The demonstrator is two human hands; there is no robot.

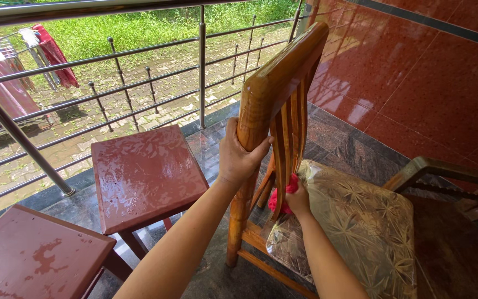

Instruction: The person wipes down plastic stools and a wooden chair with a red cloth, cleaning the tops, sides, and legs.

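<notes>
Now the left hand (238, 158) grips the wooden chair (275, 83) back; the right hand (299, 200) clutches a red cloth (279, 198) against the slats (290, 130)

The chair (275, 94) is glossy varnished wood, its seat cushion (355, 227) under shiny clear plastic. The cloth (281, 198) looks soft red fabric. The stool (145, 174) is wet, worn painted wood; the railing (201, 66) polished metal.
</notes>
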